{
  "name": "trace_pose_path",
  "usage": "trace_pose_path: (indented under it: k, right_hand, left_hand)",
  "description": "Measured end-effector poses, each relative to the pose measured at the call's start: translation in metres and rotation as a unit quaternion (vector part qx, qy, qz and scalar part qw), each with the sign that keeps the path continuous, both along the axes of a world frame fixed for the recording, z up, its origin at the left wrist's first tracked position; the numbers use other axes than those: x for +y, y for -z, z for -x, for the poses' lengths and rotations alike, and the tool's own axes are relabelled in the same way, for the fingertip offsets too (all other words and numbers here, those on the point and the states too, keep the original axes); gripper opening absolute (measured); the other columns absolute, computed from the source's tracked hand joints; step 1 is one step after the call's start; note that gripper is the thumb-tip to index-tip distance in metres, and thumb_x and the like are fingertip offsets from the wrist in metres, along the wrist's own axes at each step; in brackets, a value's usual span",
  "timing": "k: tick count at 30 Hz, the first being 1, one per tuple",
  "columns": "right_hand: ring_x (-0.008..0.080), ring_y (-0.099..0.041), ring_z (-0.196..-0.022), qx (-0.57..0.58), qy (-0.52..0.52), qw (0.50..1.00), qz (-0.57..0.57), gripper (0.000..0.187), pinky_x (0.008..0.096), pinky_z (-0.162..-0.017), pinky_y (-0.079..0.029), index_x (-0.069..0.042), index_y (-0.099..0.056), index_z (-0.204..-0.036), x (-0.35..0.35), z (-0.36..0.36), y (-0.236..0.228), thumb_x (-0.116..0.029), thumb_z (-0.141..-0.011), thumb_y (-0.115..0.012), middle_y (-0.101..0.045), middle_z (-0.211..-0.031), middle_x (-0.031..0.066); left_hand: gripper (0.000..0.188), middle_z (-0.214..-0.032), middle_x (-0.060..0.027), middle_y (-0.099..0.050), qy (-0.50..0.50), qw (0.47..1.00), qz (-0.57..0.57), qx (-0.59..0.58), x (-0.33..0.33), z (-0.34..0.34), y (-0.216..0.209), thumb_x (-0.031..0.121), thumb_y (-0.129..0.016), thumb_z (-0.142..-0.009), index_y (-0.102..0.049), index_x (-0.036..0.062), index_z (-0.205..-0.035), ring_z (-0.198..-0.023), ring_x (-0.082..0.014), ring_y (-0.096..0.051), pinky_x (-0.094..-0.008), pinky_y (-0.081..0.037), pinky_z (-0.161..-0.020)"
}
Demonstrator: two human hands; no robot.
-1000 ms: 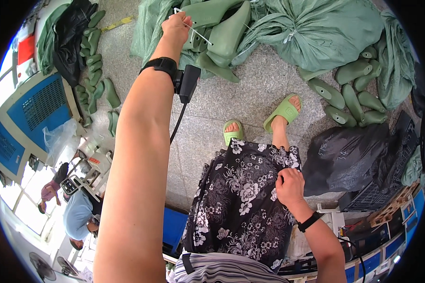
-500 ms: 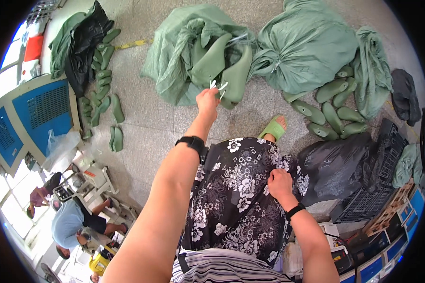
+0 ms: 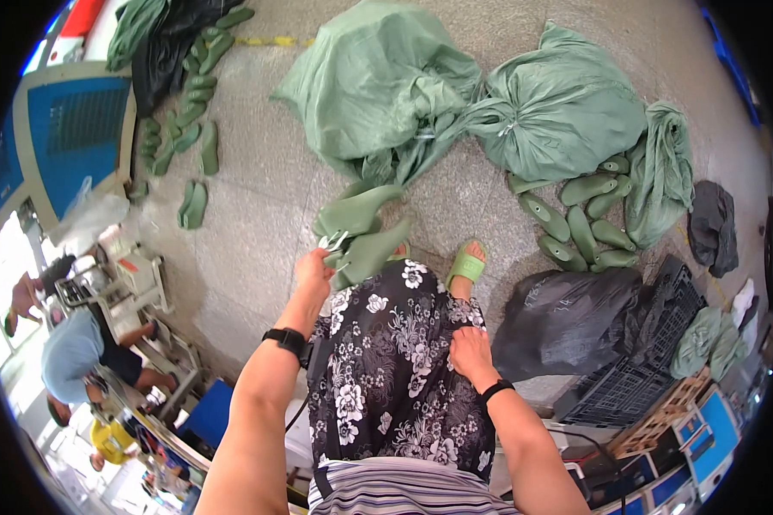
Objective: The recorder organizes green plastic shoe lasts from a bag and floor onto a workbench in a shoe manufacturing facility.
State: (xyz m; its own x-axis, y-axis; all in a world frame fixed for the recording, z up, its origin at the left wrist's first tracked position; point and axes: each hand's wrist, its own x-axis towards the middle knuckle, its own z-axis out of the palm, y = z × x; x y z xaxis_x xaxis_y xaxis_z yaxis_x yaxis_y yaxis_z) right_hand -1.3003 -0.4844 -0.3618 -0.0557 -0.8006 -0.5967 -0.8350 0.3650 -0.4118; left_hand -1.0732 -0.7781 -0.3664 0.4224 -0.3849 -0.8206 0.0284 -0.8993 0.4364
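My left hand [image 3: 313, 273] is closed on white ties [image 3: 333, 243]. From them hang several green shoe lasts [image 3: 362, 211], bunched together in front of my skirt, toes pointing away to the right. Past them on the floor slumps a green woven sack [image 3: 386, 86], its mouth folded down toward me. My right hand [image 3: 472, 354] is closed against the floral black skirt [image 3: 386, 360], gripping its cloth at my right thigh; the fingertips are partly hidden.
A tied green sack [image 3: 567, 103] stands at the far right, with loose shoe lasts [image 3: 580, 227] beside it. A black bag [image 3: 558, 322] and a black plastic pallet [image 3: 636, 369] lie to my right. More lasts [image 3: 208, 148] lie at the left, near blue-panelled equipment [image 3: 82, 129]. People [image 3: 86, 352] work at the lower left.
My left hand has drawn the lasts out of the sack, toward me and leftward. The sack's mouth has sagged. My right hand still grips the skirt, and the view has shifted.
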Motion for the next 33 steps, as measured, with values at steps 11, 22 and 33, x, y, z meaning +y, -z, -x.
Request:
trace_pose_path:
  k: [11, 22, 33]
  right_hand:
    - [0.0295, -0.053, -0.095, -0.049, -0.172, 0.980, -0.091, 0.020, 0.0446, -0.080, -0.041, -0.008, -0.060, -0.087, 0.013, 0.023, 0.011, -0.024, -0.081, -0.050, -0.059, -0.095, 0.0113]
    - [0.0330, -0.055, -0.097, -0.006, -0.244, 0.959, -0.145, 0.021, 0.0453, -0.083, -0.043, -0.004, -0.061, -0.091, -0.007, -0.012, -0.010, -0.019, -0.079, -0.053, -0.061, -0.096, 0.0139]
    - [0.0395, -0.060, -0.083, -0.085, 0.003, 0.996, 0.005, 0.020, 0.0452, -0.073, -0.047, -0.003, -0.060, -0.087, -0.122, 0.012, -0.077, -0.019, -0.082, -0.051, -0.063, -0.083, 0.0209]
  left_hand:
    - [0.019, -0.073, -0.0092, -0.061, 0.226, 0.961, -0.064, -0.147, 0.194, -0.204, 0.026, 0.014, -0.060, -0.072, -0.062, -0.0012, -0.084, -0.071, -0.0189, -0.058, -0.0337, -0.048, -0.066]
    - [0.033, -0.093, -0.0184, -0.065, 0.370, 0.925, -0.057, -0.057, 0.359, -0.245, 0.028, 0.022, -0.063, -0.073, -0.063, 0.0027, -0.099, -0.090, -0.0314, -0.062, -0.0374, -0.048, -0.081]
    - [0.028, -0.084, -0.0166, -0.066, 0.322, 0.942, 0.052, -0.078, 0.325, -0.249, -0.027, 0.021, -0.062, -0.073, -0.064, 0.0015, -0.093, -0.080, -0.0299, -0.063, -0.0375, -0.049, -0.074]
